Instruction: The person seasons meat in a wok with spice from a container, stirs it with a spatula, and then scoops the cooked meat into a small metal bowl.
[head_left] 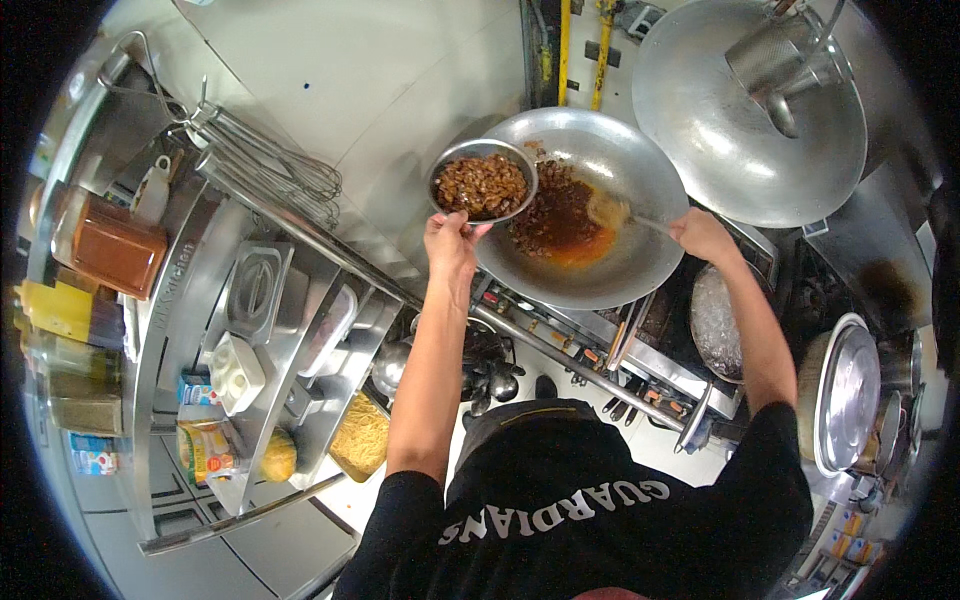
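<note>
My left hand (453,240) grips the rim of a round metal bowl (436,207) from its near side. Brown, glossy chopped food (480,186) fills the bowl, which is held over the left edge of a large metal wok (650,170). In the wok, reddish-brown liquid (570,228) pools with more dark chopped pieces around it. My right hand (700,235) is closed round the handle of a ladle (608,210), whose rounded head rests in the wok beside the liquid.
Another large wok (700,160) stands at the far right, with a strainer (768,65) inside. A foil-like covered pan (718,325) lies near my right forearm; a lidded pot (848,395) is farther right. On the left, a metal shelf rack (175,310) holds containers, with whisks (270,165) beside it.
</note>
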